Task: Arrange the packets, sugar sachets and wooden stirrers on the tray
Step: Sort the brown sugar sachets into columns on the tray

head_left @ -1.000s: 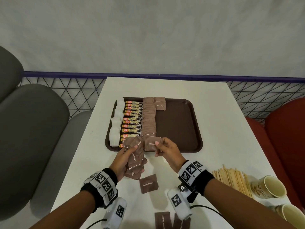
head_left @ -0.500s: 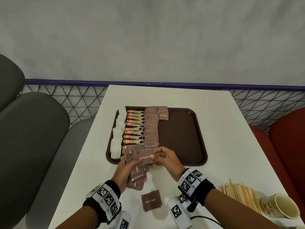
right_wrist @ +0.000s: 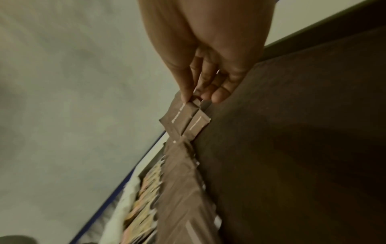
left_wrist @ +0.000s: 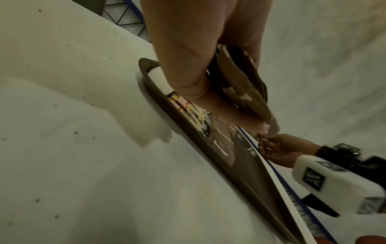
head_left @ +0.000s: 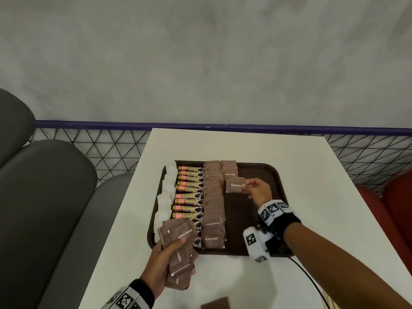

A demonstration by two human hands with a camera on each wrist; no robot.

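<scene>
A brown tray lies on the white table and carries a column of white sachets, a column of orange granule packets and a column of brown sugar sachets. My right hand pinches one brown sugar sachet by its edge over the tray's far middle, just below a short second column of brown sachets. In the right wrist view the right hand pinches this sachet between thumb and fingers. My left hand grips a fanned stack of brown sachets at the tray's near left corner.
A loose brown sachet lies on the table at the bottom edge of the head view. Grey seats stand to the left, red seats to the right. A mesh railing runs behind the table. The tray's right half is bare.
My right hand took one sachet from the left hand's stack and carried it forward over the tray to the second column. The left hand stayed by the near left corner.
</scene>
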